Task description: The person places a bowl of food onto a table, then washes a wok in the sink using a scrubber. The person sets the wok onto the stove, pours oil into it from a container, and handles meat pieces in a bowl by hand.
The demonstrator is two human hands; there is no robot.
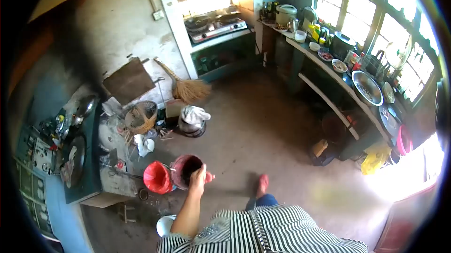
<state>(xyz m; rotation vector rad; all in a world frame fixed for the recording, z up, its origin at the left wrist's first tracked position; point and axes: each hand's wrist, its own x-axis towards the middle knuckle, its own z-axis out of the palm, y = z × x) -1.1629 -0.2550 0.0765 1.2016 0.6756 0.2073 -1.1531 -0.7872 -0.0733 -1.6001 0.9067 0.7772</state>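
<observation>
My left hand (199,180) reaches forward from a striped sleeve, its fingers closed on the near rim of a dull pink bucket (177,172). The bucket's inside looks dark, and I cannot make out what is in it. Right beside it on the left stands a bin lined with a bright red bag (157,177). A white bucket (166,225) is partly hidden behind my forearm. My right hand does not show.
A straw broom (190,88) leans on the wall near a wicker basket (142,116) and a pot topped with white cloth (193,118). A stove counter (89,168) stands left, with a small stool (126,214) below. Dishes crowd the right-hand counter (324,63).
</observation>
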